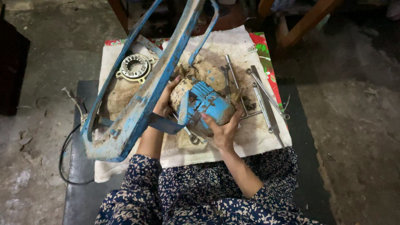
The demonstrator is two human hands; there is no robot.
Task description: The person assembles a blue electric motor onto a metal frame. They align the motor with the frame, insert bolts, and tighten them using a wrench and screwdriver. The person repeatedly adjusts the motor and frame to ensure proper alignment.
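Gripping the blue motor housing [206, 109] from both sides, I had my left hand [166, 102] curled over its dusty pale end at about nine o'clock and my right hand [224, 131] cupped under its painted end at five o'clock, fingers wrapped close on the casing, not clenched. The housing sat mid-cloth, on the stained white cloth [258, 139] spread over a dark bench [81, 183]. One blue metal frame [141, 91] leaned across from seven o'clock up to twelve, crossing over my left wrist. Risk as I judged it: the frame looked loosely propped, and a nudge from my forearm could tip it onto my hands or the parts; grit on the casing could also let it slip in my grasp. Counted: one housing, one frame, one ring-shaped stator [134, 66] at ten o'clock, roughly five long wrenches and rods [262, 98] at two to three o'clock (overlapping, so uncertain), one small wrench [192, 136] beside the housing at six o'clock, one black cable [66, 160] at eight.
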